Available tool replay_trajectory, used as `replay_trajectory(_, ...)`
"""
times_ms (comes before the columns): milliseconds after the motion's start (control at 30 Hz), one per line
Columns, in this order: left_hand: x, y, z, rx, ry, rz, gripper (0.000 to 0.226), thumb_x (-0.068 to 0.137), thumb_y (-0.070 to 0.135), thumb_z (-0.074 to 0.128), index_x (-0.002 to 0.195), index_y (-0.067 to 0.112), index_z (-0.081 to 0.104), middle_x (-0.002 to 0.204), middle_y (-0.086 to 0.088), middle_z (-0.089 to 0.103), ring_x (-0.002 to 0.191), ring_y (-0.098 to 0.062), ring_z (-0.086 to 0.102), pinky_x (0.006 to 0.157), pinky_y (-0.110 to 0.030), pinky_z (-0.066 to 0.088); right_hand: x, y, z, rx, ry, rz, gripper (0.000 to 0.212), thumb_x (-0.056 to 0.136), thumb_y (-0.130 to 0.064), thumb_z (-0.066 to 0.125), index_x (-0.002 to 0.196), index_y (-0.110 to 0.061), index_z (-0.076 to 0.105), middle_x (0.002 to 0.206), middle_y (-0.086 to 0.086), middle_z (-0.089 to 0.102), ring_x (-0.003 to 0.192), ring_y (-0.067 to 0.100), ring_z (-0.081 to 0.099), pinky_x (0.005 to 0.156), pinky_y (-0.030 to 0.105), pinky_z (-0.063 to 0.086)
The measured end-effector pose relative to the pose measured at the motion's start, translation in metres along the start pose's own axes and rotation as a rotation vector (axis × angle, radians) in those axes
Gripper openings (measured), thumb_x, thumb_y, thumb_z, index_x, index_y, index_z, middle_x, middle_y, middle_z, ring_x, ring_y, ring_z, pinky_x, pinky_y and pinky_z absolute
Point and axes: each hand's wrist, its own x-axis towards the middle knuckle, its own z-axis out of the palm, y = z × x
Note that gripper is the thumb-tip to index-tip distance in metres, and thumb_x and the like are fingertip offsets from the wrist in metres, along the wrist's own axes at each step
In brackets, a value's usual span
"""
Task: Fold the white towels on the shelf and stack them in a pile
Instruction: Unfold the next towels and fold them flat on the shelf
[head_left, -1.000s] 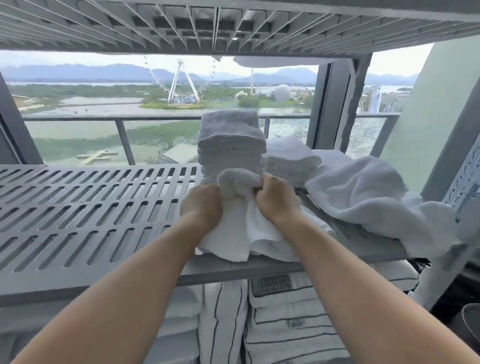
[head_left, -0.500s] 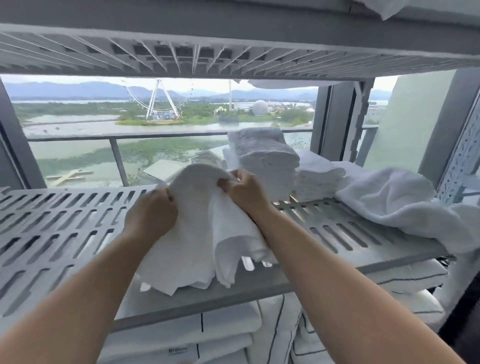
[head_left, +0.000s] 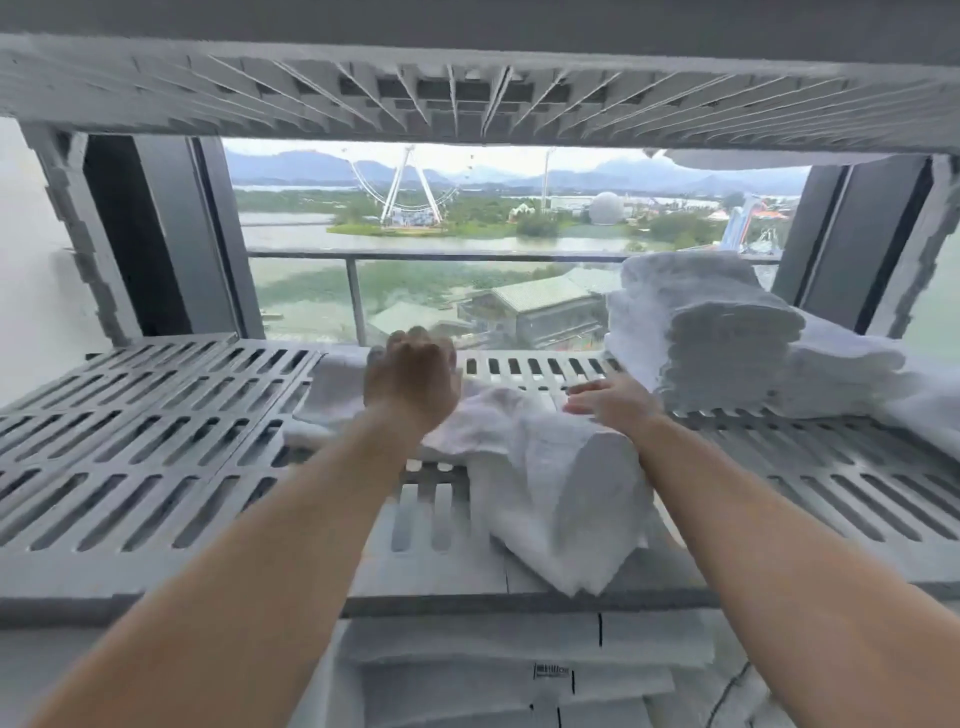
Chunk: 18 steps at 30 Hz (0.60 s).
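On the slatted shelf (head_left: 156, 457), mid-front, the towel (head_left: 545, 467) lies rumpled; my left hand (head_left: 410, 382) bunches its far edge, my right hand (head_left: 610, 402) presses flat, open. I should smooth corners before folding toward the pile (head_left: 717, 338) at right.

The pale grey slotted shelf (head_left: 156, 441) across the middle of the frame looks like moulded plastic, matt and smooth between its long slots. On it at centre lies a crumpled white terry-cloth towel (head_left: 561, 493), soft and nubbly, matt all over. At right, the stack of folded white cloth towels (head_left: 727, 343) shows the same looped, fuzzy pile along its edges. Behind, the grey metal balcony rail (head_left: 415, 254) looks smooth with a faint sheen
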Motion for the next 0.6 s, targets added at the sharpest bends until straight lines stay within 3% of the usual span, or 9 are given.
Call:
replay_trajectory(67, -0.015, -0.001, 0.022, -0.108, -0.257, 0.029, 0.036, 0.097, 0.045, 0.047, 0.125, 0.027, 0.062, 0.129, -0.006, 0.058, 0.119, -0.028, 0.054, 0.101, -0.046, 0.045, 0.005, 0.005, 0.006, 0.024, 0.061, 0.051, 0.025, 0.093, -0.011, 0.061, 0.116, -0.003, 0.067, 0.097, 0.010, 0.074, 0.080, 0.021, 0.069, 0.067, 0.028, 0.051)
replay_trajectory(167, -0.027, -0.013, 0.038, -0.348, -0.476, 0.060, 0.043, 0.097, 0.047, 0.044, 0.137, 0.035, 0.055, 0.146, -0.002, 0.052, 0.135, -0.025, 0.045, 0.109, -0.047, 0.039, 0.014, 0.006, 0.017, -0.116, 0.090, -0.025, 0.021, 0.093, -0.020, 0.062, 0.104, -0.005, 0.072, 0.096, 0.010, 0.075, 0.070, 0.019, 0.064, 0.059, 0.025, 0.046)
replay_trajectory(233, -0.032, -0.022, 0.043, -0.366, -0.494, 0.110, 0.050, 0.095, 0.049, 0.049, 0.144, 0.038, 0.048, 0.153, 0.004, 0.046, 0.142, -0.020, 0.037, 0.115, -0.046, 0.033, 0.008, -0.011, 0.026, -0.344, 0.037, -0.199, 0.028, 0.091, -0.033, 0.065, 0.098, -0.007, 0.073, 0.093, 0.008, 0.075, 0.075, 0.019, 0.063, 0.065, 0.028, 0.047)
replay_trajectory(300, -0.031, -0.029, 0.042, -0.391, -0.529, 0.141, 0.063, 0.087, 0.042, 0.061, 0.147, 0.040, 0.043, 0.156, 0.008, 0.042, 0.144, -0.017, 0.033, 0.118, -0.042, 0.029, -0.006, -0.022, 0.041, -0.668, -0.210, -0.308, 0.046, 0.086, -0.052, 0.067, 0.099, -0.008, 0.073, 0.095, 0.007, 0.074, 0.082, 0.019, 0.063, 0.074, 0.032, 0.048)
replay_trajectory(333, -0.030, -0.032, 0.044, -0.397, -0.538, 0.151, 0.067, 0.084, 0.034, 0.064, 0.148, 0.040, 0.043, 0.156, 0.008, 0.042, 0.144, -0.017, 0.033, 0.118, -0.040, 0.029, -0.014, -0.022, 0.050, -0.857, -0.342, -0.317, 0.054, 0.082, -0.058, 0.069, 0.105, -0.010, 0.072, 0.099, 0.008, 0.072, 0.087, 0.018, 0.063, 0.079, 0.032, 0.048)
replay_trajectory(400, -0.028, -0.032, 0.047, -0.379, -0.484, 0.161, 0.062, 0.087, 0.021, 0.059, 0.145, 0.039, 0.048, 0.152, 0.006, 0.048, 0.140, -0.019, 0.040, 0.116, -0.039, 0.033, -0.025, -0.016, 0.062, -1.095, -0.465, -0.333, 0.061, 0.076, -0.052, 0.078, 0.124, -0.018, 0.062, 0.114, 0.004, 0.068, 0.102, 0.019, 0.061, 0.091, 0.033, 0.049)
replay_trajectory(500, -0.025, -0.030, 0.053, -0.391, -0.287, 0.128, 0.037, 0.095, 0.019, 0.054, 0.127, 0.034, 0.065, 0.128, 0.002, 0.067, 0.118, -0.022, 0.059, 0.096, -0.033, 0.045, -0.025, -0.008, 0.064, -1.181, -0.363, -0.348, 0.070, 0.076, -0.036, 0.078, 0.137, -0.020, 0.048, 0.124, 0.006, 0.064, 0.109, 0.024, 0.059, 0.090, 0.032, 0.049)
replay_trajectory(600, -0.019, -0.029, 0.051, -0.402, -0.266, 0.113, 0.026, 0.098, 0.021, 0.050, 0.109, 0.032, 0.070, 0.106, 0.002, 0.071, 0.099, -0.022, 0.062, 0.085, -0.039, 0.050, -0.016, -0.006, 0.057, -1.210, -0.311, -0.453, 0.049, 0.082, -0.032, 0.072, 0.127, -0.019, 0.056, 0.119, 0.008, 0.067, 0.106, 0.026, 0.061, 0.087, 0.034, 0.050)
